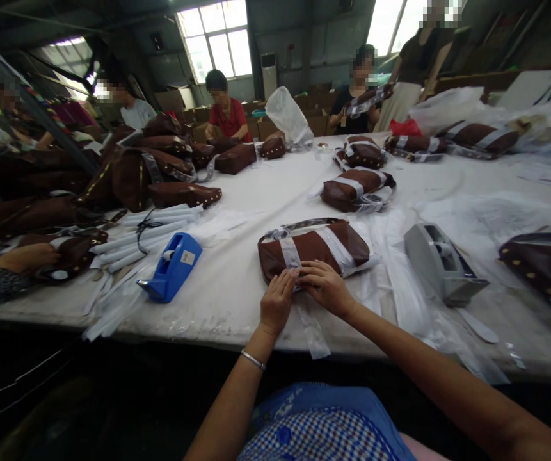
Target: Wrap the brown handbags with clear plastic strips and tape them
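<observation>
A brown leather handbag (306, 251) lies on the white table in front of me, with white wrapping strips (335, 248) across its body and clear film on its raised handle. At the bag's near edge, my left hand (278, 302) has its fingers pressed together over the end of a strip. My right hand (326, 288) meets it there, fingers bent against the bag. Both thumbs are hidden, as is whatever lies under the fingertips. A strip of clear plastic (314, 330) hangs over the table edge just below my hands.
A blue tape dispenser (172, 267) stands to the left, a grey one (441, 264) to the right. White rolled strips (128, 246) lie beyond the blue one. Brown bags (131, 173) are piled at left. A co-worker's hand (28, 258) touches a bag; other people work across the table.
</observation>
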A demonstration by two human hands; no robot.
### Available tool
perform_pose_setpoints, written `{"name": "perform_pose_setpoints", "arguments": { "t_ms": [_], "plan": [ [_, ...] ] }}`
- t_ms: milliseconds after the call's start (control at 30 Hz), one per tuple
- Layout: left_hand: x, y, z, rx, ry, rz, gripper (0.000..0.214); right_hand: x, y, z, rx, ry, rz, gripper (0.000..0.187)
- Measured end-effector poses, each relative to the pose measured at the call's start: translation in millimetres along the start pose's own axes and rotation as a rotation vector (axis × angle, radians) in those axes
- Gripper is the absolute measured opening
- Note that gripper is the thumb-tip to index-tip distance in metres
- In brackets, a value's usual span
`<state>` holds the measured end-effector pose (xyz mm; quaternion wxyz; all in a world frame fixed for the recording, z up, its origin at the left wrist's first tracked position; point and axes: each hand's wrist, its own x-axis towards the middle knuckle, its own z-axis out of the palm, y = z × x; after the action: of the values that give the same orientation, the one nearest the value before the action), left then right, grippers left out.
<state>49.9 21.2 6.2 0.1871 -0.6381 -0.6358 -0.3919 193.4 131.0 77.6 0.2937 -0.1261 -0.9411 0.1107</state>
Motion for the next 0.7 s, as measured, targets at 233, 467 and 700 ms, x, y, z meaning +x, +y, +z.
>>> {"name": "perform_pose_setpoints", "arguments": {
  "t_ms": [233,467,700],
  "plan": [
    [-1,-1,-0.8,-0.015,-0.019,-0.011,0.067,-2,-5,-2,0.007,0.013,0.000,0.012],
    [-1,-1,-1.2,-0.026,-0.027,-0.013,0.069,-28,-18,1,-0.045,0.047,-0.029,0.011],
    [-1,-1,-3.0,-0.060,-0.081,-0.024,0.066,-51,-25,6,-0.163,0.024,-0.057,0.012]
  ]
}}
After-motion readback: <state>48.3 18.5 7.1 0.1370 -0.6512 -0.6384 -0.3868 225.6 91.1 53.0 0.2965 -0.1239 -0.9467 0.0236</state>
